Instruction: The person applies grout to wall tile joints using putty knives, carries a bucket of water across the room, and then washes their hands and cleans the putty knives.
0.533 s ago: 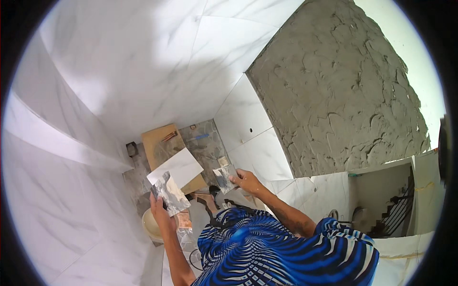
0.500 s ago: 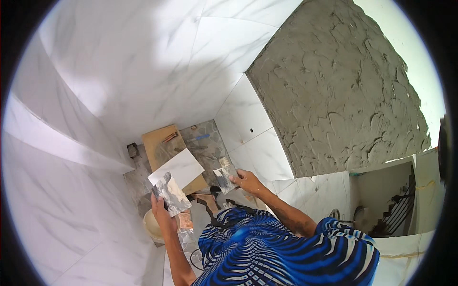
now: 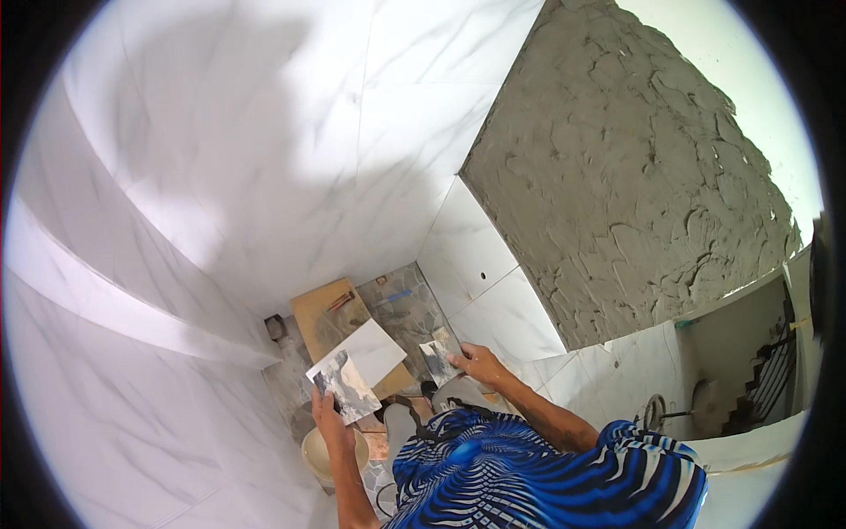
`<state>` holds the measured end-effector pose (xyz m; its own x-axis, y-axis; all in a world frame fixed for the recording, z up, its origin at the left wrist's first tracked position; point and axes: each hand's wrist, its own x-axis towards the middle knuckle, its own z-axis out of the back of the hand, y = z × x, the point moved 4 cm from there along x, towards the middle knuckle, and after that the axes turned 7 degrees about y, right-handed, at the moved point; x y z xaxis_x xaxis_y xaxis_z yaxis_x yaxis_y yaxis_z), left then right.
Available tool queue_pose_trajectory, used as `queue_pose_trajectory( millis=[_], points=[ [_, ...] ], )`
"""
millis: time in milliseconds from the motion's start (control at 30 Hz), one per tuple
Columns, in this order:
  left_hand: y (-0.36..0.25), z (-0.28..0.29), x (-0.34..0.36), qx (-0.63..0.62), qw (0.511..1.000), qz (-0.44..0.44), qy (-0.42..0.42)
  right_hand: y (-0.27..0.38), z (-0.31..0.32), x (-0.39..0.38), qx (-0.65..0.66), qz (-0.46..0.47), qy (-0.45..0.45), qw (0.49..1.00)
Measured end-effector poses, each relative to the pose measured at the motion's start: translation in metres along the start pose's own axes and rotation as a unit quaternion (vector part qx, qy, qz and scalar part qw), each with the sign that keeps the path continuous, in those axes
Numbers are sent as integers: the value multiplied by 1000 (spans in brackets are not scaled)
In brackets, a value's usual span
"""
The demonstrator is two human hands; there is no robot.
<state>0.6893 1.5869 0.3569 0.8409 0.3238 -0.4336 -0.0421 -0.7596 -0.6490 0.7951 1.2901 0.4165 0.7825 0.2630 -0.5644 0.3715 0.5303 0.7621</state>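
Note:
My left hand (image 3: 333, 423) is closed on the near left edge of a flat, squarish plate (image 3: 349, 388), grey with cream patches. This plate is tilted and covers one corner of a white rectangular tile (image 3: 379, 346) lower down. To the right, my right hand (image 3: 478, 362) pinches a smaller flat plate (image 3: 435, 360), also grey and cream, between thumb and fingers. The two plates are apart, both held in front of my body. Whether they are metal blades or tile offcuts I cannot tell.
Below lies a tan board (image 3: 310, 309) with a reddish-handled tool (image 3: 339, 301); a blue-handled tool (image 3: 393, 297) rests on the patterned floor. A cream bucket (image 3: 315, 458) stands beside my left forearm. Marbled tiles surround me. Ridged grey mortar (image 3: 626, 176) coats the right wall, above an opening (image 3: 745, 366).
The view has tilted, so floor, hands and walls sit lower and slightly further right. My left-hand plate has turned a little. Both hands keep their hold.

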Motion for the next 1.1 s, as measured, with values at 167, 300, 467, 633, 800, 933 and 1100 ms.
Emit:
queue_pose_trajectory(
  millis=[167,300,467,633,800,933,1100],
  points=[
    [-9,-15,-13,4,999,13,-36,-12,11,-10,39,-1,6,999],
    [-13,-22,-38,3,1000,-4,16,-8,12,-33,75,-35,25,996],
    [-21,-31,-21,4,1000,13,-11,24,24,-28,-9,7,-4,1000],
    [-15,-15,-5,7,1000,19,-10,10,20,-15,66,5,-17,998],
    [-21,-13,-22,12,1000,12,13,18,10,-28,-23,23,-34,999],
    [-9,4,-9,17,999,22,-21,9,9,-9,-129,12,-35,991],
    [16,9,13,27,1000,9,-9,-41,12,31,-113,8,-44,993]
  ],
)
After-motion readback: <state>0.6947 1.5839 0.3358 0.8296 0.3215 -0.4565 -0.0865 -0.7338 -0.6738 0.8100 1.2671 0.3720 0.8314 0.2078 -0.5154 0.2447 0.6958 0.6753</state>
